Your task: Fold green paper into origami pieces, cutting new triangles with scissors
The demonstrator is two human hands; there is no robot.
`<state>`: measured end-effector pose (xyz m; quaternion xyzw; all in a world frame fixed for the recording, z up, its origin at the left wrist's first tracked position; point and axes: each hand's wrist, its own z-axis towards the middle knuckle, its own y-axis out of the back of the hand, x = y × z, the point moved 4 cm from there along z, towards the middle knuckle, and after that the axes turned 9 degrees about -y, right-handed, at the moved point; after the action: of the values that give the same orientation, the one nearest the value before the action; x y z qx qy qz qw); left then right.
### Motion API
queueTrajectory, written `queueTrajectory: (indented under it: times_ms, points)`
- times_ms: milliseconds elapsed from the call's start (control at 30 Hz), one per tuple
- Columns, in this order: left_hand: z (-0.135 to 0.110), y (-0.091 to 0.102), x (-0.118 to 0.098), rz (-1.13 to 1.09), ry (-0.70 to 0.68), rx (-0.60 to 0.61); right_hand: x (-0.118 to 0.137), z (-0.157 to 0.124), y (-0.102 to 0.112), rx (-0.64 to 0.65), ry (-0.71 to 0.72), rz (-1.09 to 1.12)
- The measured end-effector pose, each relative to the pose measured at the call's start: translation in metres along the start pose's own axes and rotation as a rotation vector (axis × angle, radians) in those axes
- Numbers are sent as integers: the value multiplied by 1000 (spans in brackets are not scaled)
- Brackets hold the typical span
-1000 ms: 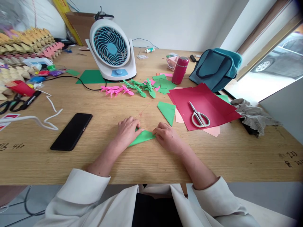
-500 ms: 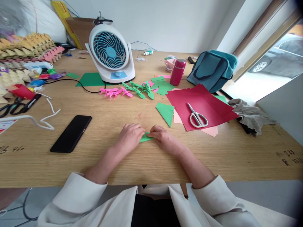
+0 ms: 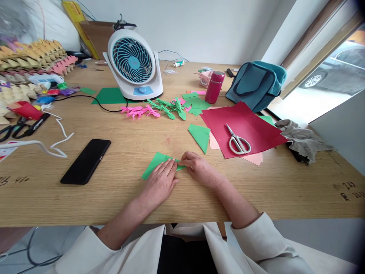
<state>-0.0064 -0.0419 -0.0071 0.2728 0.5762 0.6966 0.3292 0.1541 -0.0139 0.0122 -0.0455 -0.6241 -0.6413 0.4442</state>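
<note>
A folded piece of green paper (image 3: 153,163) lies on the wooden table in front of me, partly covered by my hands. My left hand (image 3: 163,178) rests flat on it, fingers stretched out along its upper side. My right hand (image 3: 196,166) pinches the paper's right end between thumb and fingers. Beyond them lies another folded green paper piece (image 3: 200,136). White-handled scissors (image 3: 238,141) rest on a stack of red paper sheets (image 3: 256,127) to the right.
A black phone (image 3: 86,161) lies to the left. Farther back are pink cut pieces (image 3: 138,111), green cut pieces (image 3: 167,107), a white fan (image 3: 142,91), a red bottle (image 3: 215,87) and a teal bag (image 3: 255,87). A white cable (image 3: 54,148) runs along the left.
My left hand has gone from gripping the paper's edge to lying flat on it, lower down, uncovering the paper's left part. My right hand has stayed in place.
</note>
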Motion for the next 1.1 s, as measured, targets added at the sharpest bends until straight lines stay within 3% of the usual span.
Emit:
queueTrajectory:
  times_ms: [433, 767, 1100]
  points:
    - [-6, -3, -4, -27, 28, 106, 1, 0, 2, -14, -10, 29]
    - [-10, -5, -4, -146, 55, 206, -5, 2, 5, -53, -138, 79]
    - [-11, 0, -2, -200, 16, 175, -5, 2, 3, -38, -111, 57]
